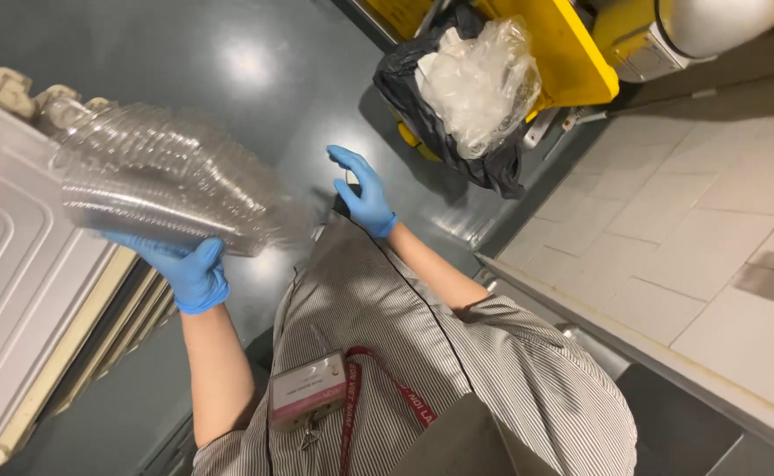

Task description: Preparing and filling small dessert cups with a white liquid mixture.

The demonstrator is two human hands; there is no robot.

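My left hand (186, 270), in a blue glove, holds from below a nested stack of clear plastic lids (162, 181) lying on its side, at the left of the head view. My right hand (366, 192), also in a blue glove, hangs open in the air in the middle of the view, fingers spread, with nothing in it. The right hand is well apart from the stack, over the dark floor. A striped shirt and a badge on a red lanyard (309, 390) fill the lower middle.
A stack of grey trays (12, 264) stands at the left edge. A black bin bag (422, 97) stuffed with crumpled clear plastic (479, 79) sits in a yellow cart (572, 48) at the top. A pale tiled wall (695, 229) runs along the right.
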